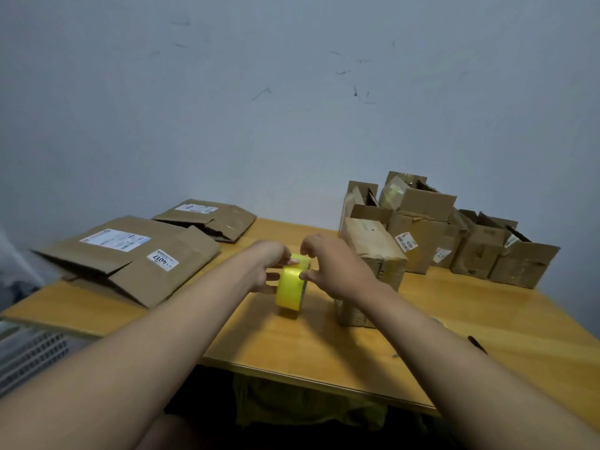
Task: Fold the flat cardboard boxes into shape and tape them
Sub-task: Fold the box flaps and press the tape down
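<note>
Yellow tape roll point(290, 289) held above table point(324, 345), between both hands. Left hand point(266, 271) grips roll from its side, fingers curled. Right hand point(328, 264) pinches roll's top edge with fingertips. Folded box point(373, 254) just behind right hand. Flat boxes point(130, 258) well left of left hand.

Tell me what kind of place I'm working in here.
Probably a makeshift packing spot in a plain room, not a warehouse: a wooden table against a scuffed wall, flat boxes on the left, folded boxes on the right, and a tape roll in both hands.
</note>
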